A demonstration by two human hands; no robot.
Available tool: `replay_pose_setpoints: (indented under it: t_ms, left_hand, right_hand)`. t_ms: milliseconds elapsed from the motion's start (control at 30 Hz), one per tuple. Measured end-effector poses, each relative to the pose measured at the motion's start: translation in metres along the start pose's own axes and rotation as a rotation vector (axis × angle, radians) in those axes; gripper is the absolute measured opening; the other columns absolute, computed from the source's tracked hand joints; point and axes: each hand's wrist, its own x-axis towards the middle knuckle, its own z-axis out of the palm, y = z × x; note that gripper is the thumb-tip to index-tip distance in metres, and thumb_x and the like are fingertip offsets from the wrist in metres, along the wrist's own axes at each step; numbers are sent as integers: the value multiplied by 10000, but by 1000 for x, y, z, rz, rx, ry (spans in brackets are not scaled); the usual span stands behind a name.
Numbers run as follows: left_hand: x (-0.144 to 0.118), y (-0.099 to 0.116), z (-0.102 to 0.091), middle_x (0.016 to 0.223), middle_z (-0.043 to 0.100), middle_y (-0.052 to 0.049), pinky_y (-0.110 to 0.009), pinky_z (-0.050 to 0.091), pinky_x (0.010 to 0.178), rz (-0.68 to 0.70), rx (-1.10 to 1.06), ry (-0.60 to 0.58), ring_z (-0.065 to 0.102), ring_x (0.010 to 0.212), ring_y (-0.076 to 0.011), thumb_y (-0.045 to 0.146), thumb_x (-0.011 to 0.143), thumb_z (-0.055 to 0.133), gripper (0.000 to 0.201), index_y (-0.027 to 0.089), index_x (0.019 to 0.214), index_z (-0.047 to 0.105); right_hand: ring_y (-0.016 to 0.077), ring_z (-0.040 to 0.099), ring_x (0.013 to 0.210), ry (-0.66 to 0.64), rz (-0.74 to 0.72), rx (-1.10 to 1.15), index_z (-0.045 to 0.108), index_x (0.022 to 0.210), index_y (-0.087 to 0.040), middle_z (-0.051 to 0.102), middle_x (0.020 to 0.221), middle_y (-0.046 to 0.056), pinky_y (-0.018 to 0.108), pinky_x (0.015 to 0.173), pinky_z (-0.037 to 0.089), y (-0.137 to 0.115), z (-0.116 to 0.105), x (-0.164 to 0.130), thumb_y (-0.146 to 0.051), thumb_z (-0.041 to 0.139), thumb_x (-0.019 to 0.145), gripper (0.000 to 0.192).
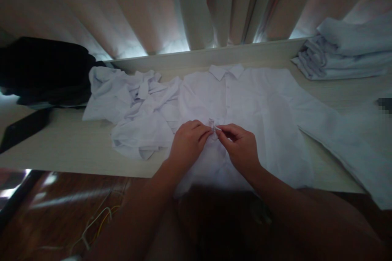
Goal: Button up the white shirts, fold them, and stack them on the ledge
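White collared shirt (251,106) is lying spread front-up on the pale wooden table (61,142), collar toward the curtain, hem hanging over the near edge. Both hands are meeting at its button placket, approx mid-front, below the collar. Left hand (187,140) is pinching the fabric edge, fingers closed together on it w/ thumb & forefinger tips pressing in. Right hand (241,147) is doing likewise from the other side, fingertips clamped on the opposite placket edge, so a small raised fold is standing up between them. Can't tell if a button itself is in the pinch; too small & dim.

Step in hand, judging by the grip: working one button on the shirt front, prob. fastening it. Next move is likely calling for lining up button w/ hole, then shifting along the placket while keeping the front flat.

Shirt's right sleeve is stretching out to the right of the shirt, toward the table's near-right corner. Just left of the shirt, touching it, a crumpled white garment (134,106) is sitting in a heap. Further left of the shirt, dark clothing (45,69) is piling up. Right & behind the shirt, a folded stack of pale shirts (343,57) is resting. Behind the shirt, curtains (196,4) are hanging.
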Motion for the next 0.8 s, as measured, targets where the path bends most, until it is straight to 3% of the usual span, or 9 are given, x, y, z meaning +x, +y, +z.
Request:
replay_pose_setpoints:
  t_ms: [133, 367, 500, 633, 800]
  left_hand:
    - [0, 0, -1, 781, 671, -35, -309, 425, 711, -17, 36, -36, 598, 787, -186, 316, 942, 617, 192, 224, 858, 763]
    - [0, 0, -4, 812, 669, -27, -300, 425, 711, -51, -23, -32, 602, 793, -179, 262, 951, 581, 194, 250, 910, 771]
    - [1, -3, -2, 839, 685, -25, -275, 461, 739, -81, -150, 21, 623, 813, -164, 196, 936, 571, 200, 232, 891, 763]
    - [2, -1, -1, 852, 701, -23, -270, 491, 784, -118, -315, 61, 630, 817, -154, 126, 891, 579, 188, 208, 880, 748]
    - [6, 7, -3, 779, 682, -8, -253, 499, 745, -247, -546, 4, 618, 753, -139, 113, 840, 563, 195, 189, 720, 697]
  right_hand:
    - [162, 707, 766, -34, 22, -13, 785, 952, -195, 764, 870, 33, 296, 741, 565, 0, -1, 1, -228, 699, 838, 147]
    - [172, 713, 787, -155, 77, 174, 780, 976, -220, 766, 857, 25, 322, 756, 573, 0, -7, 5, -241, 609, 885, 195]
    - [181, 716, 784, -179, 114, 187, 782, 972, -229, 771, 861, 25, 345, 786, 580, -1, -11, 10, -290, 706, 840, 164]
    - [179, 694, 881, -154, -49, 96, 780, 957, -260, 746, 937, 22, 335, 819, 553, -4, -14, 13, -249, 716, 854, 121]
    - [174, 655, 870, -51, -271, -69, 777, 920, -276, 679, 906, 23, 335, 819, 534, -8, -17, 14, -222, 764, 824, 111]
